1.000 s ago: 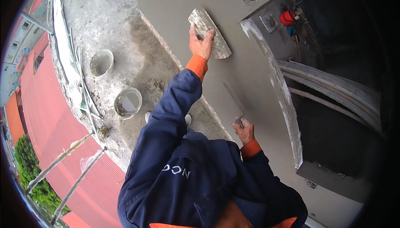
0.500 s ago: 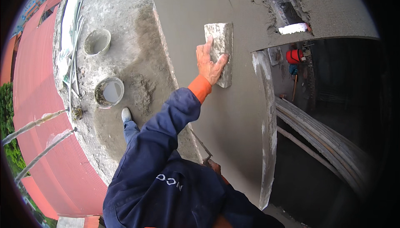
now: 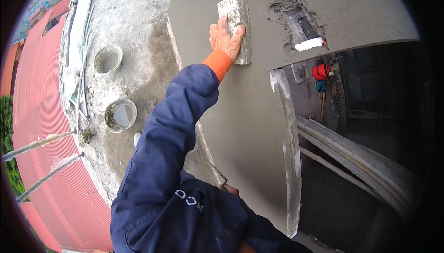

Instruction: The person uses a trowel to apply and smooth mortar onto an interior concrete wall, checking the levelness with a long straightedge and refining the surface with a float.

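The left hand (image 3: 227, 38) up on the wall has its fingers and thumb spread across the back of a pale, crusted float (image 3: 239, 12), gripping it flat to the grey plaster of the wall (image 3: 249, 128). The float is just left of a ragged hole (image 3: 300, 22) with a white strip at its lower edge. The right hand (image 3: 232, 190) shows only a sliver beyond the jacket (image 3: 162, 128), grasping a trowel (image 3: 222, 176) whose thin blade points up and left.

From here I see a short row of white letters (image 3: 188, 197) across the navy cloth, partly lost in a fold.

Half a second ago the float was lower, nearer the corner of the dark opening; it has since slid up beside the hole. A second ago the right hand showed plainly, trowel against the plaster; now the jacket mostly covers it.
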